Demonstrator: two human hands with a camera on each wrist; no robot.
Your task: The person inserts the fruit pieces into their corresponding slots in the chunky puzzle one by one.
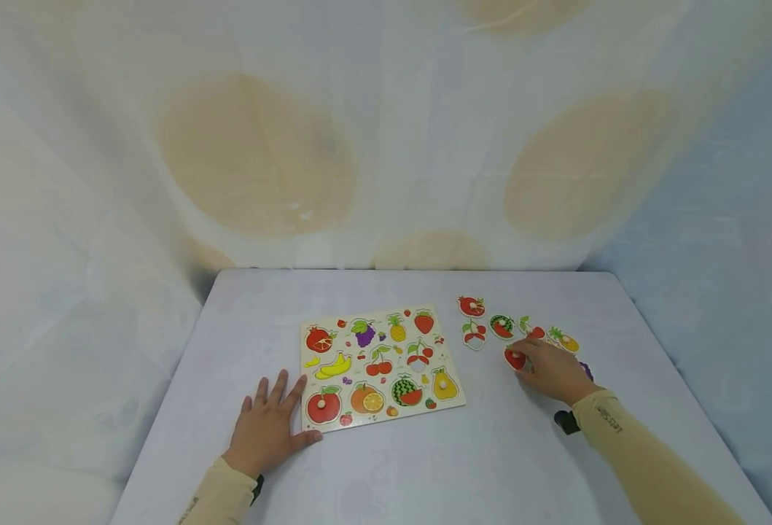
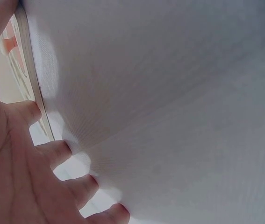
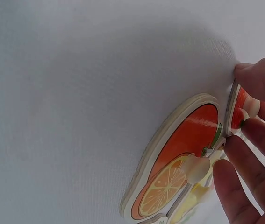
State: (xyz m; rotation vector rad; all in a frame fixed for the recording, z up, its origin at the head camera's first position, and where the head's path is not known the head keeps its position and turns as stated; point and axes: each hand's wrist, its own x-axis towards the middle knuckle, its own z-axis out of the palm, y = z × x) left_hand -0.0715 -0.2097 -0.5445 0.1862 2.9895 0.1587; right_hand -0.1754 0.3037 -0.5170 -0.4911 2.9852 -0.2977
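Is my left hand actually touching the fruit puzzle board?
Touching. The left wrist view shows the left hand's index fingertip against the edge of the puzzle board.

The puzzle board (image 1: pixel 399 366) lies on the table (image 1: pixel 412 474), left of the loose fruit pieces (image 1: pixel 501 327); a cloth (image 1: pixel 425 146) hangs behind
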